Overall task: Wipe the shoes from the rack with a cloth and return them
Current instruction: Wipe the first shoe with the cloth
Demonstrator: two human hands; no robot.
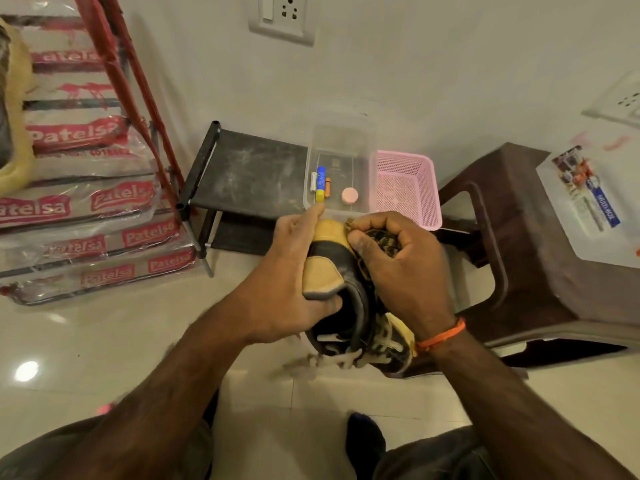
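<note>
A black and tan shoe (334,268) is held in the air in front of the black shoe rack (242,171). My left hand (291,271) grips it from the left side, thumb in its opening. My right hand (398,261) holds a bunched dark patterned cloth (375,237) pressed against the shoe's right side near the toe. Below it a second shoe (391,344) with pale laces shows under my right wrist; whether it stands on the floor is hidden.
On the rack's top stand a clear plastic box (341,140) with small items and a pink basket (408,185). A brown plastic stool (512,237) is at the right, carrying a white box (588,209). Stacked sacks (90,202) and a red ladder (138,88) stand left.
</note>
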